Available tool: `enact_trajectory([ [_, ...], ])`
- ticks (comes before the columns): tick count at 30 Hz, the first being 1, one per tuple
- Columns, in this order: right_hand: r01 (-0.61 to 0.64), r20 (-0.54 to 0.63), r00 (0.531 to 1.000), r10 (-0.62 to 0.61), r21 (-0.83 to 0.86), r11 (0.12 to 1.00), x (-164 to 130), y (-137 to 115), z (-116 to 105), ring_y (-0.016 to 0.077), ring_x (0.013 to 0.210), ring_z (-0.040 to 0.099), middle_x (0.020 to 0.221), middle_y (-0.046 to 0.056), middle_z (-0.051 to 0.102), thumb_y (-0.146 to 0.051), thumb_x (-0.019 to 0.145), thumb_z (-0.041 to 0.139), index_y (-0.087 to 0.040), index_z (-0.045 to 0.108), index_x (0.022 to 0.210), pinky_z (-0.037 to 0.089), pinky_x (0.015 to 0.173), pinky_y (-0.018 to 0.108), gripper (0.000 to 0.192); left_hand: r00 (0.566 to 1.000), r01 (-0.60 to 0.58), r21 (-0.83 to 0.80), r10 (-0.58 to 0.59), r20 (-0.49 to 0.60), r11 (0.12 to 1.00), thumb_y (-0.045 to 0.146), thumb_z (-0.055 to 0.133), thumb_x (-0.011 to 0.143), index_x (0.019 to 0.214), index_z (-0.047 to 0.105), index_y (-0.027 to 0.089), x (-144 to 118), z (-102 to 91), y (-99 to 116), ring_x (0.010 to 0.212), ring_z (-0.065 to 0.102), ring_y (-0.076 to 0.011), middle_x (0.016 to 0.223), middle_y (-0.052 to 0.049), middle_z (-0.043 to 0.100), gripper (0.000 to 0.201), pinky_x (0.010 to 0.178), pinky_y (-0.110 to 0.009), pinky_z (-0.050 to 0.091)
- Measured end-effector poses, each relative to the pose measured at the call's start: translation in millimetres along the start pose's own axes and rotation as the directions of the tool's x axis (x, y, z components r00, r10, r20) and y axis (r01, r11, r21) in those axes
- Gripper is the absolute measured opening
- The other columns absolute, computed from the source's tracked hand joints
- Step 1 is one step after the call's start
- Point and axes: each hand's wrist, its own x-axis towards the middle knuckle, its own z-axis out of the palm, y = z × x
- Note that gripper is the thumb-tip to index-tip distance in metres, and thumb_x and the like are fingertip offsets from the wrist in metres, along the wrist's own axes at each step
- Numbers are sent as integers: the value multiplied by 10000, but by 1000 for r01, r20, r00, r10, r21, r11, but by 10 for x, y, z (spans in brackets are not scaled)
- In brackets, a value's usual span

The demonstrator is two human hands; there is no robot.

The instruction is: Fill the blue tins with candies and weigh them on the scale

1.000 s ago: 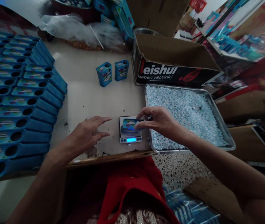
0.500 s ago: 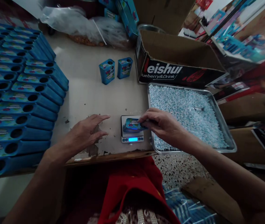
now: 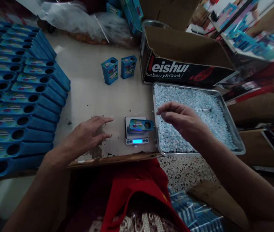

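A small blue candy box (image 3: pixel 140 124) lies on the white digital scale (image 3: pixel 130 140), its round opening facing up at the right end. The scale's display is lit blue, but its figures are too small to read. To the left of the scale, my left hand (image 3: pixel 88 133) rests over the table with thumb and fingers apart, holding nothing. My right hand (image 3: pixel 179 117) hovers over the metal tray (image 3: pixel 232 131) of pale blue and white candies (image 3: pixel 187 96). Its fingers are bent together near the thumb; whatever they may hold is hidden.
Rows of blue boxes (image 3: pixel 28 109) fill the left side. Two more boxes, one a standing blue box (image 3: pixel 110 71), are farther back. A black carton (image 3: pixel 168 72) stands behind the tray. Plastic bags (image 3: pixel 79 22) lie at the back. A small metal tool (image 3: pixel 206 110) sits among the candies.
My right hand has left the box's opening and moved right, over the tray. The box stays on the scale with its opening now uncovered. My left hand has hardly moved.
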Motion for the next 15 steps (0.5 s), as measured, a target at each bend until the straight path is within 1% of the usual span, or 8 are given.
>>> enact_trajectory([
  [2, -85, -138, 983, 117, 222, 971, 17, 104, -187, 125, 863, 679, 993, 19, 732, -51, 794, 665, -217, 746, 972, 602, 811, 258, 256, 1000, 6, -2, -6, 3, 1000, 602, 578, 965, 1469, 575, 276, 4, -9, 11, 1250, 645, -305, 1380, -97, 661, 600, 1110, -475, 519],
  [4, -133, -241, 939, 246, 403, 905, 13, 245, -372, 119, 885, 709, 967, 21, 730, 23, 708, 654, -212, 721, 906, 625, 824, 222, 315, 1000, 15, -1, -15, 11, 1000, 632, 558, 966, 1460, 583, 266, 12, -18, 21, 1242, 652, -312, 1367, -105, 666, 616, 1094, -482, 531],
  [6, -142, -304, 894, 330, 505, 851, -20, 400, -514, 117, 915, 734, 934, 23, 731, 68, 659, 643, -207, 692, 824, 632, 864, 197, 323, 1000, 13, 6, -13, 13, 1000, 647, 552, 964, 1461, 583, 261, 22, -22, 31, 1247, 651, -317, 1366, -110, 669, 630, 1099, -485, 529],
  [7, -143, -317, 881, 351, 528, 837, -45, 472, -562, 120, 932, 744, 928, 26, 737, 71, 660, 655, -204, 685, 799, 631, 885, 192, 309, 1000, 6, 13, -6, 7, 1000, 645, 557, 964, 1465, 580, 261, 29, -24, 40, 1251, 650, -315, 1368, -109, 670, 632, 1109, -484, 522],
  [9, -156, -305, 882, 359, 530, 834, -105, 587, -612, 136, 961, 760, 950, 47, 761, 33, 695, 720, -192, 695, 799, 631, 911, 197, 249, 1000, -8, 30, 8, -12, 1000, 632, 574, 964, 1478, 570, 265, 46, -27, 75, 1260, 648, -306, 1384, -102, 667, 631, 1129, -476, 509],
  [11, -152, -289, 902, 321, 484, 862, -159, 653, -620, 154, 951, 772, 970, 66, 781, -48, 725, 807, -178, 722, 851, 638, 898, 207, 200, 999, -13, 46, 15, -31, 999, 619, 585, 966, 1479, 568, 262, 70, -32, 140, 1263, 649, -293, 1397, -95, 665, 625, 1137, -463, 506],
  [13, -129, -291, 921, 259, 400, 907, -194, 675, -612, 150, 854, 777, 927, 57, 789, -155, 740, 879, -178, 736, 906, 650, 815, 209, 220, 999, -11, 58, 14, -48, 998, 612, 581, 972, 1469, 577, 249, 99, -42, 234, 1264, 650, -285, 1402, -93, 666, 615, 1139, -455, 505],
  [15, -110, -277, 942, 189, 277, 955, -209, 671, -606, 130, 703, 748, 855, 36, 786, -271, 763, 906, -188, 737, 939, 627, 651, 196, 257, 997, -21, 60, 26, -74, 998, 613, 578, 973, 1449, 591, 233, 129, -55, 347, 1260, 652, -278, 1395, -94, 672, 609, 1140, -449, 504],
])
